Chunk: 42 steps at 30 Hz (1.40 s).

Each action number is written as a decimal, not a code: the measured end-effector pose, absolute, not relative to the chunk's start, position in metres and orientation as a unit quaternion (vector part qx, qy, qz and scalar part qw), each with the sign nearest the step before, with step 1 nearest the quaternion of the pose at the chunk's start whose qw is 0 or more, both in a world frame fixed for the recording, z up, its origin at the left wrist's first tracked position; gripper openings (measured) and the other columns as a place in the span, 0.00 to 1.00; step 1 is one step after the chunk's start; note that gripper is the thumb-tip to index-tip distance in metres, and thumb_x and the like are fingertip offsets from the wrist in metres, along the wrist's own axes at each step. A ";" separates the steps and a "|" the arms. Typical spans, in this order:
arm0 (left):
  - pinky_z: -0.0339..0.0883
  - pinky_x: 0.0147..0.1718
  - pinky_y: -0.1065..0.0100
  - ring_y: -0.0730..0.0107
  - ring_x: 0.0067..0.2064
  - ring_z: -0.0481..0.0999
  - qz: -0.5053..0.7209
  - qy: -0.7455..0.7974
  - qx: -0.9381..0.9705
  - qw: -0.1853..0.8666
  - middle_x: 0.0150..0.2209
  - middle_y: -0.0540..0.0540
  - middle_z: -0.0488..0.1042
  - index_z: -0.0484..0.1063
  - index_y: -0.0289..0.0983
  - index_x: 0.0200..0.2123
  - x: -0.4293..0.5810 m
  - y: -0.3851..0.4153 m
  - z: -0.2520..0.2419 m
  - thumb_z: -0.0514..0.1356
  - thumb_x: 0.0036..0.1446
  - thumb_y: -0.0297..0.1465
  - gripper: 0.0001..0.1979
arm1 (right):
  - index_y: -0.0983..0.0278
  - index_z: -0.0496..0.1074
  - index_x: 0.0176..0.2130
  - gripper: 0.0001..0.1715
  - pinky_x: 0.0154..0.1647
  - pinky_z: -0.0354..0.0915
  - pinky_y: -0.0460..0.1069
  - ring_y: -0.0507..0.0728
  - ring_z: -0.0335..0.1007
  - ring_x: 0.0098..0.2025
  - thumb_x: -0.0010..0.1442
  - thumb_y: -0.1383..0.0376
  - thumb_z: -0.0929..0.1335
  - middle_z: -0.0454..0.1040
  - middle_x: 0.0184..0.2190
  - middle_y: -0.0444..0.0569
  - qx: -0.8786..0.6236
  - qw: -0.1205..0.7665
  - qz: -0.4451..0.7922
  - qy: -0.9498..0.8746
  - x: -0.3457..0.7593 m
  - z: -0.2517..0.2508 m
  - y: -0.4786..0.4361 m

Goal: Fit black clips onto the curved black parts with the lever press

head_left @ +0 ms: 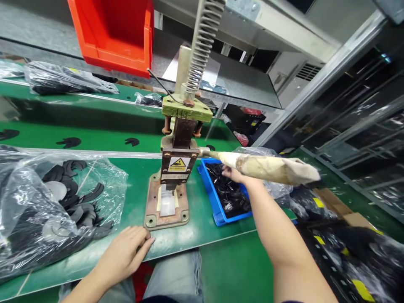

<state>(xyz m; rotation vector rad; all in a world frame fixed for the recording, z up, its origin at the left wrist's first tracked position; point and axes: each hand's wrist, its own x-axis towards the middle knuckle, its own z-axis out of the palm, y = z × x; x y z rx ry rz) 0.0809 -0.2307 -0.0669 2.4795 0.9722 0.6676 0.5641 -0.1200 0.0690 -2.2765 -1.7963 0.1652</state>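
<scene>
My left hand [129, 248] rests on the bench's front edge, close to the press base. Its fingers are loosely bent, with the thumb apart, and no object shows in it. My right hand [232, 174] reaches under the press lever [268, 167] into a blue bin [217, 210] of small black parts [229, 189]. Its fingers look drawn together among the parts; what they hold, if anything, is too small to make out. Between my hands stands a hand press [176, 164] with a warning label. A pale translucent block [167, 204] sits on its base under the ram.
A plastic bag [116, 185] of black curved pieces lies open on the left. Several black pieces [131, 142] lie on the green strip behind. An orange-red bin [116, 54] stands on the shelf above. Bagged black parts [356, 252] fill the right side.
</scene>
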 end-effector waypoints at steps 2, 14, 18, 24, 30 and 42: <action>0.63 0.35 0.62 0.63 0.32 0.73 0.235 0.351 0.884 0.203 0.30 0.49 0.73 0.73 0.41 0.36 0.081 -0.231 -0.067 0.59 0.71 0.36 0.09 | 0.63 0.73 0.54 0.22 0.52 0.77 0.56 0.56 0.76 0.50 0.68 0.53 0.69 0.76 0.53 0.52 -0.771 0.038 0.110 -0.626 0.557 0.053 -0.151; 0.62 0.38 0.61 0.62 0.34 0.73 0.213 0.362 0.886 0.195 0.30 0.49 0.73 0.73 0.41 0.37 0.078 -0.235 -0.068 0.56 0.73 0.38 0.13 | 0.64 0.74 0.52 0.21 0.55 0.75 0.58 0.56 0.76 0.51 0.68 0.52 0.69 0.77 0.51 0.51 -0.789 -0.007 0.092 -0.608 0.535 0.041 -0.200; 0.62 0.39 0.60 0.61 0.35 0.73 0.211 0.366 0.883 0.203 0.31 0.48 0.73 0.73 0.40 0.37 0.077 -0.236 -0.068 0.54 0.74 0.39 0.13 | 0.65 0.74 0.48 0.21 0.52 0.75 0.56 0.54 0.76 0.46 0.68 0.51 0.68 0.78 0.45 0.49 -0.797 0.078 0.087 -0.593 0.542 0.046 -0.209; 0.63 0.40 0.60 0.62 0.35 0.74 0.210 0.372 0.874 0.233 0.32 0.48 0.74 0.72 0.40 0.38 0.076 -0.236 -0.066 0.54 0.74 0.40 0.14 | 0.64 0.73 0.42 0.17 0.48 0.72 0.54 0.52 0.74 0.37 0.66 0.53 0.69 0.78 0.35 0.46 -0.804 0.245 0.086 -0.535 0.543 0.040 -0.224; 0.64 0.39 0.62 0.64 0.33 0.73 0.237 0.378 0.853 0.270 0.30 0.50 0.73 0.73 0.41 0.37 0.073 -0.235 -0.070 0.57 0.72 0.40 0.12 | 0.62 0.73 0.47 0.20 0.53 0.72 0.58 0.57 0.76 0.41 0.62 0.52 0.67 0.79 0.43 0.53 -0.748 0.413 0.115 -0.506 0.522 0.037 -0.238; 0.71 0.41 0.65 0.66 0.39 0.75 0.351 0.355 0.770 0.396 0.39 0.45 0.76 0.74 0.40 0.51 0.095 -0.247 0.001 0.60 0.69 0.40 0.13 | 0.58 0.61 0.45 0.26 0.21 0.68 0.47 0.51 0.70 0.20 0.67 0.39 0.63 0.81 0.29 0.44 -0.533 0.513 0.477 -0.473 0.349 0.010 -0.292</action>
